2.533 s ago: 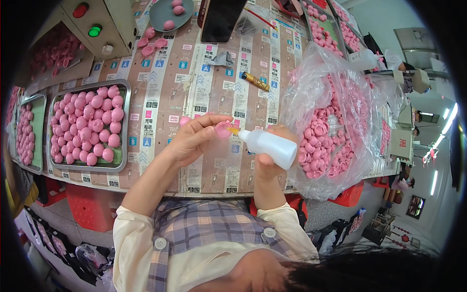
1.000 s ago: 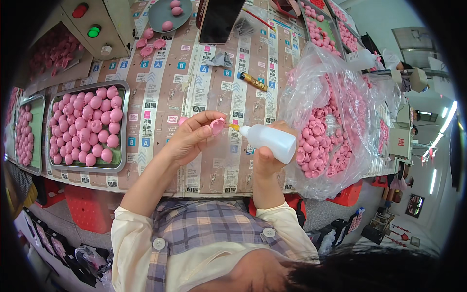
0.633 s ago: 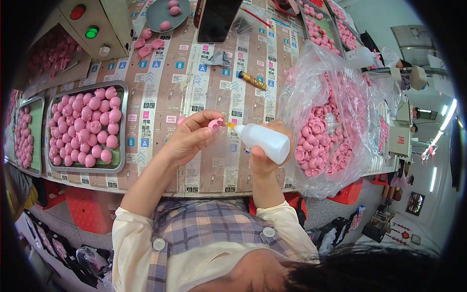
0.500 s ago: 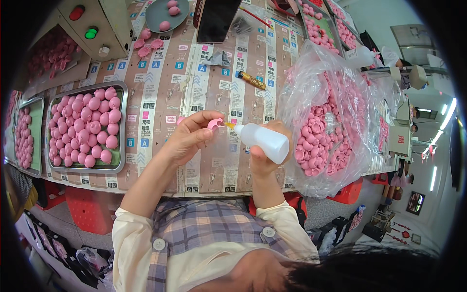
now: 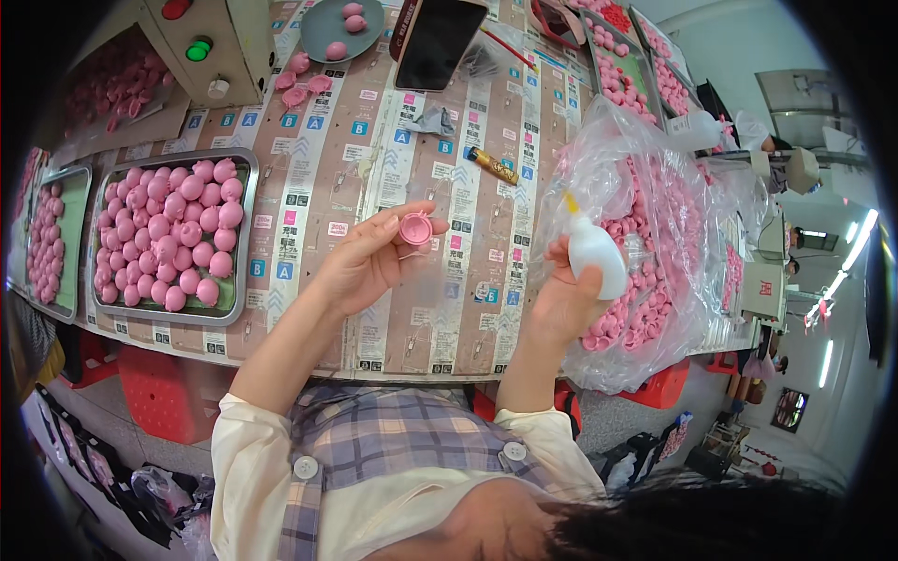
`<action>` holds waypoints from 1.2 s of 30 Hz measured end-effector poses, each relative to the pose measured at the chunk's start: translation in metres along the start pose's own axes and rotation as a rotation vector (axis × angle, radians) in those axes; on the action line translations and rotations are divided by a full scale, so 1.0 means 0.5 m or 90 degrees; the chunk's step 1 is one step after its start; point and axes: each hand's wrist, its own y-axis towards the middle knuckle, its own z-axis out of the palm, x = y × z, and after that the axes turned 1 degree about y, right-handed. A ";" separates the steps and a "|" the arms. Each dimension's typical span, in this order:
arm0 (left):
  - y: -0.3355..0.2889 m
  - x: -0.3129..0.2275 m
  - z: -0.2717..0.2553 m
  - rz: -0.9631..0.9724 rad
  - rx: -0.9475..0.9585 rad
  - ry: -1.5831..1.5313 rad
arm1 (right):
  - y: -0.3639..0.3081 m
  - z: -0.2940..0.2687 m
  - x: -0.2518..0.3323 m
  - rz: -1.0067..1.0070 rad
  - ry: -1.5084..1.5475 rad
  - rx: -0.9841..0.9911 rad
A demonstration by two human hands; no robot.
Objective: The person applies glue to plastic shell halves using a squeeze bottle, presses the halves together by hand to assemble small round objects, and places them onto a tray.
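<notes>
In my left hand (image 5: 357, 264) a small pink plastic half-shell (image 5: 415, 229) is pinched between thumb and fingers, its hollow side facing up. My right hand (image 5: 563, 304) is wrapped round a white squeeze bottle (image 5: 600, 262) with a yellow nozzle (image 5: 571, 202). The bottle is held nozzle up, apart from the half-shell and over the left edge of a clear plastic bag (image 5: 572, 363). Many loose pink shell pieces (image 5: 645, 301) fill that bag.
A metal tray (image 5: 250, 196) of round pink pieces stands at left, with another tray (image 5: 73, 313) beyond it. At the back are a machine box (image 5: 201, 89), a grey plate (image 5: 318, 35), a phone (image 5: 440, 42) and a gold-patterned tube (image 5: 493, 166). Red stools (image 5: 168, 397) stand below the table edge.
My right hand has drawn the bottle away to the right, and its nozzle now points up instead of at the half-shell. My left hand has turned the half-shell's hollow side upward.
</notes>
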 end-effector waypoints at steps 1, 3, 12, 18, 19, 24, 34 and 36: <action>-0.002 -0.002 0.000 0.006 -0.003 0.000 | 0.002 0.000 -0.003 0.049 0.023 0.009; -0.007 -0.006 -0.002 -0.003 -0.009 -0.059 | 0.001 0.002 -0.016 0.101 0.048 0.025; 0.005 0.009 -0.024 -0.054 0.020 -0.301 | 0.011 -0.042 -0.073 0.500 0.409 0.004; 0.001 -0.007 -0.014 -0.023 -0.053 -0.333 | 0.025 -0.022 -0.100 0.454 0.272 0.077; -0.001 -0.010 -0.013 -0.010 -0.055 -0.333 | 0.026 -0.013 -0.100 0.436 0.213 0.087; 0.003 -0.008 -0.020 -0.002 -0.002 -0.326 | 0.043 0.013 -0.130 0.468 0.018 0.193; 0.004 -0.002 -0.004 0.009 -0.032 -0.324 | 0.033 0.045 -0.139 0.105 -0.361 0.278; 0.004 -0.003 -0.002 0.001 -0.015 -0.333 | 0.041 0.019 -0.070 -0.079 -0.422 0.249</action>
